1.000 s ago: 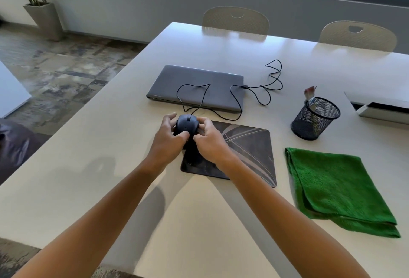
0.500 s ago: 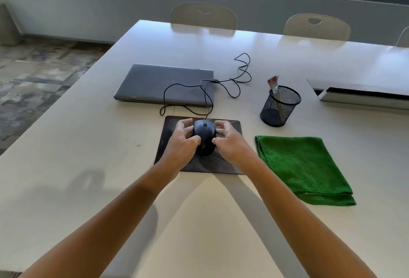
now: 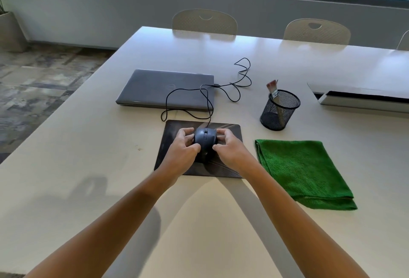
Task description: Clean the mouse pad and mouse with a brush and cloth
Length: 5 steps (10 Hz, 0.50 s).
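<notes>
A black wired mouse (image 3: 205, 138) sits on the dark mouse pad (image 3: 230, 130) in the middle of the table. My left hand (image 3: 182, 152) grips its left side and my right hand (image 3: 230, 152) grips its right side, fingers curled round it. A folded green cloth (image 3: 301, 171) lies to the right of the pad. The brush (image 3: 272, 89) stands bristles up in a black mesh cup (image 3: 279, 111) behind the cloth.
A shut grey laptop (image 3: 163, 88) lies behind the pad, with the mouse cable (image 3: 241, 78) looping over it. A white box (image 3: 363, 98) is at the far right. Chairs (image 3: 204, 22) stand along the table's far edge. The table's left edge (image 3: 66, 105) drops to the floor.
Both hands have carried the mouse from the pad's left edge to its middle and still hold it. The camera view has shifted.
</notes>
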### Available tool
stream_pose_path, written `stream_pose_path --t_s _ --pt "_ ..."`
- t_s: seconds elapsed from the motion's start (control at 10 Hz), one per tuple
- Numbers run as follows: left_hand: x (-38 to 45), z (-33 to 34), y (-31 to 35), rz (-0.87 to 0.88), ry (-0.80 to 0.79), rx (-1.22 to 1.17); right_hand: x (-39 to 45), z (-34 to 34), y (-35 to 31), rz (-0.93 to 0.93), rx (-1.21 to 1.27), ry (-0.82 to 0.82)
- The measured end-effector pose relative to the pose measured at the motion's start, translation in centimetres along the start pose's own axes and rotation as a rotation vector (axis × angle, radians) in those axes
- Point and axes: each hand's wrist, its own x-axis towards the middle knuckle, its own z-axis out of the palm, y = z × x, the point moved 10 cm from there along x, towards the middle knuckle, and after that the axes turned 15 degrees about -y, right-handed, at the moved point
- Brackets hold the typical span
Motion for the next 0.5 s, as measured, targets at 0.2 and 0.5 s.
stream_pose_path --t_s 0.2,0.5 --pt "0.7 -1.2 1.4 0.021 0.072 0.171 0.2 -2.2 -2.1 -0.072 -0.176 0.144" --pt "4.6 -2.8 11.1 0.194 0.241 0.544 0.4 -8.3 -12.2 -0.324 -0.426 0.42"
